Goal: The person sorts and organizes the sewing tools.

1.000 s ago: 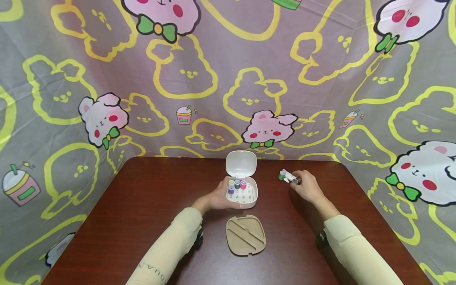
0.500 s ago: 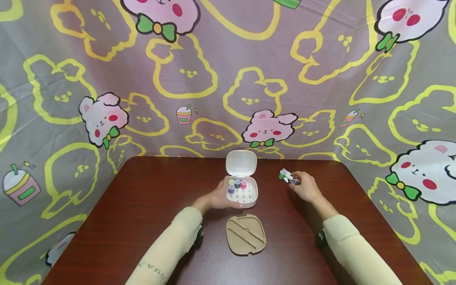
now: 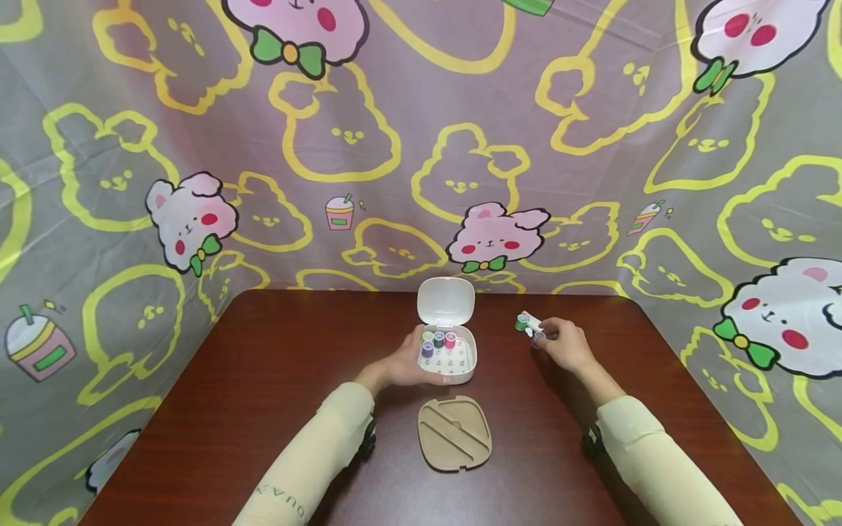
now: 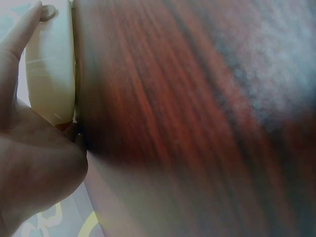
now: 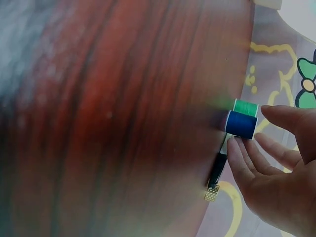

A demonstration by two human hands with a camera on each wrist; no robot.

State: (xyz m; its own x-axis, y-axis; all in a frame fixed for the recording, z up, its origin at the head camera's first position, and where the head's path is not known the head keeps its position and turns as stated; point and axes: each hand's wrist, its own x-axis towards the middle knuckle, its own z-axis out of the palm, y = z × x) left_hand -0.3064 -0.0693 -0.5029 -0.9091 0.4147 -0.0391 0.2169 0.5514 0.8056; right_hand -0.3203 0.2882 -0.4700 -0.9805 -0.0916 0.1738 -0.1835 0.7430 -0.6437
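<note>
My left hand (image 3: pixel 408 363) holds the side of an open white box (image 3: pixel 465 375), its thumb along the front; the left wrist view shows the box's pale side (image 4: pixel 52 74) against the hand. Several thread spools stand at the back left of the box's pegged tray: a pink one (image 3: pixel 450 340), a dark one (image 3: pixel 439 340), a purple one (image 3: pixel 427 349) and a pale one. My right hand (image 3: pixel 567 343) pinches a blue thread spool (image 5: pixel 241 124) at its fingertips, low over the table. Beside it is a green thread spool (image 5: pixel 246 106).
A tan lid-like tray (image 3: pixel 454 434) with diagonal ridges lies in front of the box. Small white items (image 3: pixel 530 320) lie by the green spool. A black item (image 5: pixel 217 168) and a gold dimpled piece (image 5: pixel 211 193) are near the right fingers. A patterned curtain borders the table.
The blue spool has shifted slightly left and toward me and turned more upright at the right fingertips. The left hand and the box stay in place.
</note>
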